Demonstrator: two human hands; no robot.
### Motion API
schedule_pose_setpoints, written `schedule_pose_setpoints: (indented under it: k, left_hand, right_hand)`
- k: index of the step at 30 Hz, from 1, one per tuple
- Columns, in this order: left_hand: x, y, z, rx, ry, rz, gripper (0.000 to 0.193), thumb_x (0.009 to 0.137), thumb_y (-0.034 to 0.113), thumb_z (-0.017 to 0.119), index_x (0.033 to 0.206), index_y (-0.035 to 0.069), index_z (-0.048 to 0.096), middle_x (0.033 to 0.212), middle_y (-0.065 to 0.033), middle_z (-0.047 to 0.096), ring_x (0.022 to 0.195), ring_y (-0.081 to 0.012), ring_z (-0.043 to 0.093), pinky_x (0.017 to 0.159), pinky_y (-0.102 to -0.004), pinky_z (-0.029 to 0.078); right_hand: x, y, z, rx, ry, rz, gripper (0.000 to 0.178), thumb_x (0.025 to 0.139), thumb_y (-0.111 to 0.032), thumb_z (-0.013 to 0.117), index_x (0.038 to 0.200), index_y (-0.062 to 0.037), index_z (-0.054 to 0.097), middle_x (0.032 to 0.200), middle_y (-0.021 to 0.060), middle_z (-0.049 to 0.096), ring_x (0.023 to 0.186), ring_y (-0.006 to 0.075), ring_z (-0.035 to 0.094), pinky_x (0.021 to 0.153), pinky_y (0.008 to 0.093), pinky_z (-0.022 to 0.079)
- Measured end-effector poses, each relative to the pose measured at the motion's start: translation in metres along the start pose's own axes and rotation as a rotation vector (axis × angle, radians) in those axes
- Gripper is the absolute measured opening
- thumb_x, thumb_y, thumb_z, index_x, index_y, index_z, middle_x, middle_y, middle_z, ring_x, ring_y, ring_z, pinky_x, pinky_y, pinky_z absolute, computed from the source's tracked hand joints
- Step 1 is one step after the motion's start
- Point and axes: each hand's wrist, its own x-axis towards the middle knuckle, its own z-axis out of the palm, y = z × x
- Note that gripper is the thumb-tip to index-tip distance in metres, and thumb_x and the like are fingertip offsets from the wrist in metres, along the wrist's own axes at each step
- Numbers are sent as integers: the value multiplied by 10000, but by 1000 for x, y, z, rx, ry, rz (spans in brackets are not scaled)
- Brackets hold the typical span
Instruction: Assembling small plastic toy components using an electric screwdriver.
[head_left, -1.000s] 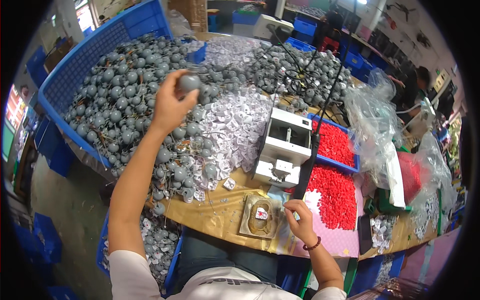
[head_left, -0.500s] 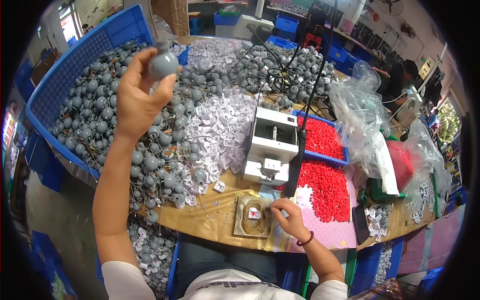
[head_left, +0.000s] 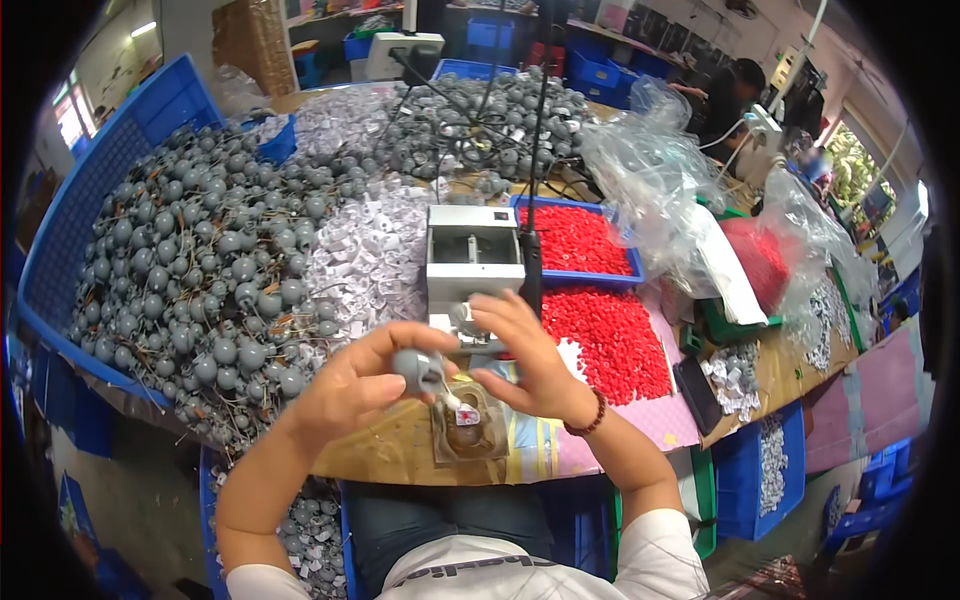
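Observation:
Over the near edge of the table, my left hand [head_left: 345, 385] grips a grey ball-shaped part [head_left: 408, 368] between thumb and fingers. Its hollow neck faces right, and a short whitish cord or tip hangs below it. My right hand [head_left: 535, 365] is just to the right, fingers spread; a speck of red shows by them, too small to make out. Beneath both hands lies a brownish block-like fixture [head_left: 468, 443] with a rounded recess. In it sits a small white piece with a red mark [head_left: 466, 414]. A white machine [head_left: 475, 250] stands behind my hands.
A blue crate [head_left: 50, 300] at the left overflows with grey balls on cords. White plastic pieces [head_left: 365, 260] are heaped beside it. Red pieces fill a blue tray [head_left: 590, 278] and a pile [head_left: 615, 345]. Clear plastic bags [head_left: 650, 160] and a dark phone-like slab [head_left: 697, 395] lie right.
My left hand has come down from over the crate to the fixture, bringing the grey ball-shaped part. My right hand has risen and spread its fingers. The view has shifted to the right.

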Motion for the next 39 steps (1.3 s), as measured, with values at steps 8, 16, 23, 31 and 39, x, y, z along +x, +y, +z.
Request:
schedule_pose_setpoints:
  k: [8, 16, 23, 31, 39]
  left_hand:
    - [-26, -68, 3, 167, 88, -42, 287, 986, 172, 562, 1210, -4, 593, 1193, -112, 615, 1128, -186, 584, 1000, -337, 456]
    - [-69, -141, 25, 633, 206, -89, 243, 811, -18, 643, 1044, 47, 624, 1177, -129, 587, 1141, -285, 577, 990, -368, 455]
    - [-74, -168, 40, 991, 229, 61, 114, 817, 48, 726, 907, 49, 657, 1106, -118, 592, 1037, -327, 574, 884, -405, 491]
    - [-71, -181, 46, 1026, 194, 85, 133, 804, 40, 735, 914, 48, 663, 1086, -123, 596, 1032, -341, 567, 900, -427, 487]
    - [-72, -181, 42, 1003, 164, 69, 131, 802, 46, 735, 912, 52, 663, 1072, -117, 596, 1035, -341, 569, 899, -429, 492]
  right_hand:
    - [-59, 7, 10, 922, -411, 889, 301, 1041, -169, 602, 1290, -13, 667, 982, 36, 720, 852, 95, 642, 774, 276, 524]
    - [-101, 19, 40, 227, -398, 505, 231, 889, -52, 698, 1114, -20, 735, 926, 146, 725, 850, 282, 700, 754, 351, 555]
    - [-103, 15, 69, -202, -263, 163, 239, 774, -52, 702, 1012, -69, 721, 889, 74, 640, 830, 260, 632, 686, 371, 542]
    - [-106, 10, 72, -378, -414, 42, 331, 781, -124, 651, 1096, -25, 674, 946, 81, 597, 866, 243, 605, 693, 347, 539]
    - [-105, 5, 70, -409, -475, 43, 344, 801, -111, 635, 1123, 9, 654, 969, 92, 582, 879, 239, 598, 713, 346, 551]
